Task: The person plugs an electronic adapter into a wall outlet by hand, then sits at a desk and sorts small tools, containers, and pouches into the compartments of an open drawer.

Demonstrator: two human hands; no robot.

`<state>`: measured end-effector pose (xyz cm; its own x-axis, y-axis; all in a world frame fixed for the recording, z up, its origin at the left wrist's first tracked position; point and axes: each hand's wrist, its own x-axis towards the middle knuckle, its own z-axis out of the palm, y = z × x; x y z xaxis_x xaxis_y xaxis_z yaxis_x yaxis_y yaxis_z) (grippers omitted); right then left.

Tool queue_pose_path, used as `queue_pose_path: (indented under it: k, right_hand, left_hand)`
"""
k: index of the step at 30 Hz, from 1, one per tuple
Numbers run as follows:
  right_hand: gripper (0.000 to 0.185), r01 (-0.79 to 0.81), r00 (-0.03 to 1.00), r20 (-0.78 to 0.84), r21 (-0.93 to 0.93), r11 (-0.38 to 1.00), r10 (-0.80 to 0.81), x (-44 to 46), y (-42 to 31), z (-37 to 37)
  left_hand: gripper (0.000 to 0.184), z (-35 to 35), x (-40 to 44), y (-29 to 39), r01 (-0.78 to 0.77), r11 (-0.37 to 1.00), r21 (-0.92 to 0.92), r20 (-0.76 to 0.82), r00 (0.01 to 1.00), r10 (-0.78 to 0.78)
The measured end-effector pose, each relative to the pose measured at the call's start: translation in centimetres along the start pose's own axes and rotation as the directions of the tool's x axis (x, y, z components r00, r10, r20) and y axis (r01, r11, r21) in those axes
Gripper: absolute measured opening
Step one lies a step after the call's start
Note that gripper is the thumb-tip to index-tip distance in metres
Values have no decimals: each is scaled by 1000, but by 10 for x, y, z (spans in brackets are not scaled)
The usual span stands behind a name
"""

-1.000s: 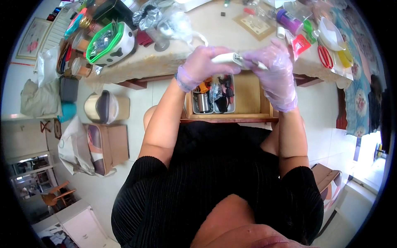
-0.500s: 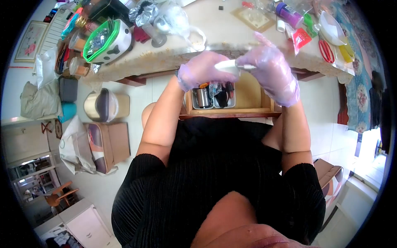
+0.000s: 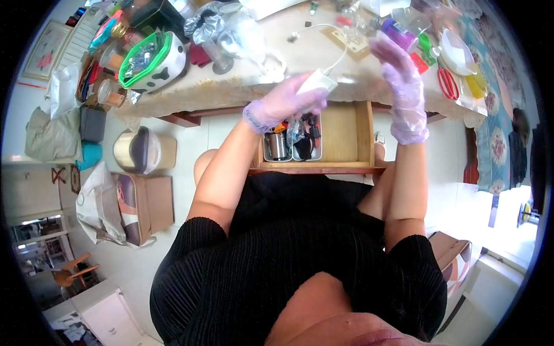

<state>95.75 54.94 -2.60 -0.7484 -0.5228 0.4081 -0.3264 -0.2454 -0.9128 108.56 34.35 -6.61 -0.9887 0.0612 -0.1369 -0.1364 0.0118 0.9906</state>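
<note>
My left hand (image 3: 288, 104), in a thin clear purplish glove, is closed around a white rectangular block (image 3: 317, 82) above the open drawer. A thin white cable (image 3: 346, 49) leaves the block's top and loops over the tabletop, its end lying near a small dark square. I cannot tell exactly what kind of device the block is. Gloved the same way, my right hand (image 3: 402, 81) is raised at the table edge with fingers stretched out. Its fingertips are close to a purple-labelled jar (image 3: 399, 34), and I see nothing held in it.
Below the hands, the pulled-out drawer (image 3: 346, 135) has white trays with a metal cylinder (image 3: 278, 146) and dark items. On the table are a green-rimmed container (image 3: 167, 63), plastic bags (image 3: 239, 37), red-handled scissors (image 3: 448, 84) and a white bowl (image 3: 459, 52). A bin (image 3: 164, 153) stands left.
My right hand has come away from the white block, moving right and opening. The left hand still holds the block, now turned, and its cable shows stretched over the table.
</note>
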Motion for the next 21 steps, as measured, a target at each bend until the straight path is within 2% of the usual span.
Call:
queue_pose_path:
  k: [1, 2, 3, 4, 5, 6, 7, 8, 9, 10, 11, 12, 13, 14, 15, 16, 17, 18, 20, 21]
  right_hand:
    - [53, 45, 994, 104, -8, 999, -44, 4, 11, -3]
    - [57, 17, 993, 118, -20, 1000, -15, 3, 12, 4]
    - [59, -54, 992, 117, 25, 998, 51, 0, 9, 11]
    - [61, -127, 986, 119, 71, 989, 118, -3, 3, 18]
    - [61, -129, 986, 116, 73, 989, 120, -4, 0, 20]
    - [62, -203, 968, 162, 76, 976, 189, -5, -3, 22]
    - [63, -275, 944, 209, 75, 959, 254, -6, -4, 24]
    - [63, -276, 943, 212, 76, 958, 255, -7, -5, 25]
    - [65, -237, 957, 197, 105, 966, 214, -8, -6, 27]
    - [66, -198, 968, 181, 134, 971, 172, -9, -7, 29]
    - [55, -179, 974, 165, 149, 973, 154, -12, -12, 31]
    - [55, -181, 973, 174, 149, 972, 155, -10, -9, 30]
    - [46, 49, 972, 234, -129, 990, -18, -8, -4, 25]
    - [38, 293, 927, 335, -374, 880, -167, -6, -1, 25]
    - [26, 411, 906, 300, -458, 788, -298, -8, 3, 31]
    - [26, 413, 905, 304, -457, 788, -298, -6, 3, 33]
    - [25, 554, 832, 371, -537, 636, -412, -4, 3, 34]
    - [25, 666, 740, 448, -592, 453, -502, -3, 3, 35]
    - [24, 657, 740, 422, -619, 431, -523, -8, 3, 41]
    - [26, 537, 832, 328, -680, 499, -447, -12, 6, 43]
  left_hand:
    - [35, 2, 0, 0, 2, 1000, -1, 5, 1000, -2]
    - [37, 4, 0, 0, -60, 995, 85, -9, 998, 61]
    - [39, 5, 0, -1, -121, 978, 172, -19, 992, 126]
    - [39, 4, 1, -4, -119, 978, 173, -16, 992, 124]
    - [42, 3, 1, -6, -256, 877, 407, 7, 961, 278]
    - [45, 3, 1, -8, -367, 703, 610, 68, 907, 415]
    - [45, 2, -1, -10, -365, 703, 610, 68, 908, 413]
    - [43, 5, -5, -2, -186, 883, 430, 46, 982, 184]
    - [40, 5, -8, 2, 35, 973, 229, 71, 996, -52]
    - [40, 4, -8, 2, 36, 973, 228, 65, 997, -52]
    - [36, 4, -7, 2, 123, 991, 44, 62, 990, -126]
    - [33, 4, -6, 1, 205, 968, -142, 72, 978, -196]
    - [38, 5, -6, -1, 170, 972, -164, 66, 985, -161]
    - [38, 4, -6, -3, 167, 972, -166, 59, 986, -159]
    - [41, 4, -5, -5, 163, 920, -357, 104, 985, -135]
    - [44, 4, -4, -6, 164, 830, -533, 145, 984, -102]
    - [52, 2, -5, -3, 179, 812, -555, 180, 979, -93]
    - [52, 3, -6, -1, 177, 811, -558, 178, 980, -92]
    - [51, 7, -6, 1, 117, 734, -669, 198, 980, 23]
    - [51, 8, -6, 0, 115, 732, -672, 194, 981, 24]
